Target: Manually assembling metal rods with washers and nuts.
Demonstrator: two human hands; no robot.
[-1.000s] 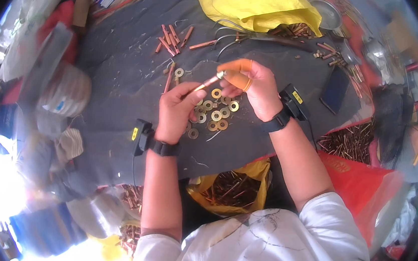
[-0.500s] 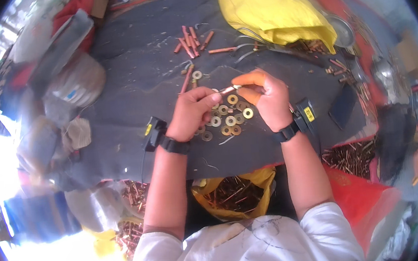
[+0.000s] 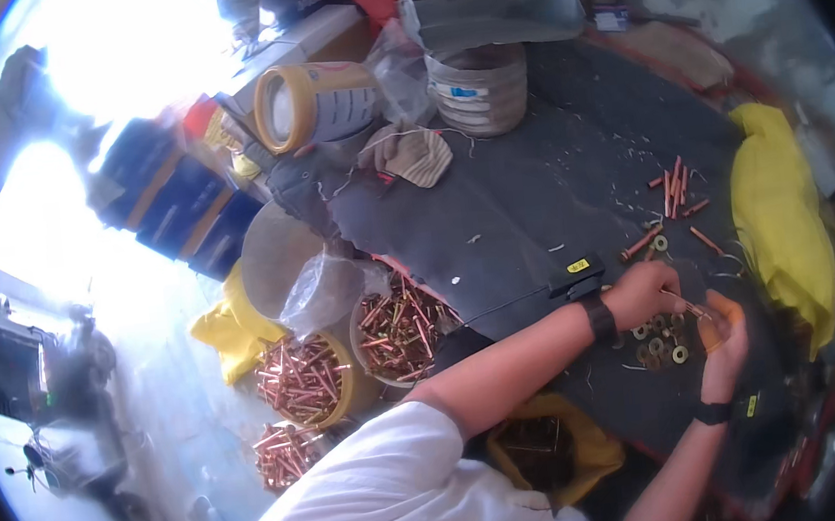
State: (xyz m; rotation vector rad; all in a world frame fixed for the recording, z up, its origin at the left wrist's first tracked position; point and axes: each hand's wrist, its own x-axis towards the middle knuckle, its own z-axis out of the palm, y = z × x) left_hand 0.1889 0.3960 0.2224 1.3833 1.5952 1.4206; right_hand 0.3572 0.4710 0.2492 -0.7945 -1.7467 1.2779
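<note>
My left hand (image 3: pixel 644 296) pinches one end of a slim copper-coloured bolt (image 3: pixel 690 307). At its other end, the closed fingers of my right hand (image 3: pixel 729 343) grip it, with orange covers on the thumb and a finger. The bolt is small and partly hidden by the fingers. Just below it, several round brass-coloured washers (image 3: pixel 657 346) lie loose on the dark mat. Beyond my left hand are a copper-coloured tube (image 3: pixel 641 244) and a single washer (image 3: pixel 659 243). Farther off lies a small group of copper-coloured tubes (image 3: pixel 674 188).
A yellow sack (image 3: pixel 781 225) lies at the mat's right side. Left of the mat, tubs (image 3: pixel 346 378) hold many copper-coloured bolts. A grey-white bucket (image 3: pixel 480 94), a knitted glove (image 3: pixel 420 158) and a tipped yellow-rimmed pail (image 3: pixel 342 102) are at the back. An open yellow bag (image 3: pixel 597 456) sits before me.
The view has swung left, so my hands and the mat now appear farther right and tilted. Tubs of bolts on the left have come into sight. Both hands still grip the bolt.
</note>
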